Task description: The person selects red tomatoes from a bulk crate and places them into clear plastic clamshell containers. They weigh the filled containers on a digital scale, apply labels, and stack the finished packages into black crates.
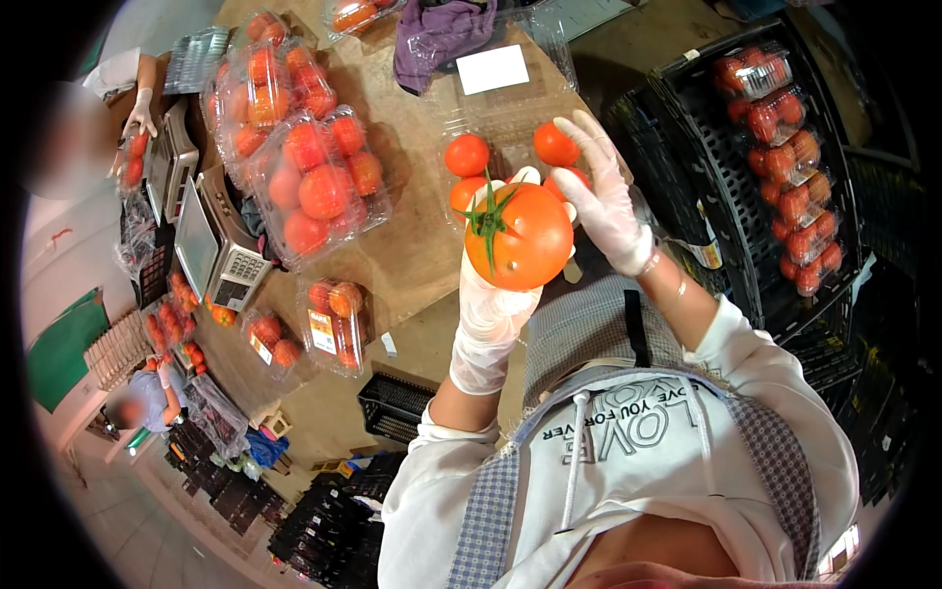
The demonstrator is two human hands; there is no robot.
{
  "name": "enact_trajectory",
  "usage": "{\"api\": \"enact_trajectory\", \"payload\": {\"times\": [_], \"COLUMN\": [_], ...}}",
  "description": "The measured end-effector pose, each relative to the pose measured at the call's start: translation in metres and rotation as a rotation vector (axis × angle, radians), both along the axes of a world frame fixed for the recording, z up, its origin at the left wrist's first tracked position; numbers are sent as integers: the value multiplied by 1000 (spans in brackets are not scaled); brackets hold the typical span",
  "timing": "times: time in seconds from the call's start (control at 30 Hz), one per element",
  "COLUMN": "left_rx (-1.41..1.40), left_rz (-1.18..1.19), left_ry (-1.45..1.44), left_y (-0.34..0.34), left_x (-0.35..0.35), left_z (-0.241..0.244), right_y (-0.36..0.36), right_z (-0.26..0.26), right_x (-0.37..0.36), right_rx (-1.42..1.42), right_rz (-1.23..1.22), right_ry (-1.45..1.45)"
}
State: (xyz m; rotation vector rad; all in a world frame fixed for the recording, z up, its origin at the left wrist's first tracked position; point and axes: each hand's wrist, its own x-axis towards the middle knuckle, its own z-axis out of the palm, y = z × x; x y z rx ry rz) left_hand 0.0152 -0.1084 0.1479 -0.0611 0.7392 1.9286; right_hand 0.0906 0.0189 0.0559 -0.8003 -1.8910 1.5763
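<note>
A large orange-red tomato (526,239) with a green calyx rests in my left hand (489,324), which wears a whitish glove. Just right of it, my gloved right hand (607,202) has its fingers apart. Its fingertips are beside two tomatoes, one farther back (556,144) and one partly hidden (567,182); whether they touch is unclear. These lie with another red tomato (466,154) and a partly covered one (466,194) in an open clear plastic clamshell (508,118). My left hand and its tomato hide the near part of that clamshell.
Filled clamshells (316,184) are piled on the wooden table (405,191), near digital scales (228,258). A white card (493,70) and purple cloth (434,37) lie behind. Black crates (706,132) with packed tomatoes stand right. Two other people work at far left.
</note>
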Motion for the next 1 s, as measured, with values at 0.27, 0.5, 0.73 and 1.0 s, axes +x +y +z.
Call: {"api": "enact_trajectory", "payload": {"times": [0.27, 0.5, 0.73, 1.0], "left_rx": [17, 47, -36, 503], "left_rz": [28, 49, 63, -37], "left_ry": [618, 1593, 1221, -571], "left_y": [9, 19, 18, -6], "left_x": [11, -3, 8, 1], "left_z": [-12, -16, -8, -18], "right_y": [-16, -7, -4, 47], "right_z": [93, 108, 106, 27], "right_x": [12, 12, 15, 8], "right_rx": [-580, -932, -1134, -609], "right_rz": [322, 255, 341, -212], "right_ry": [504, 501, 464, 237]}}
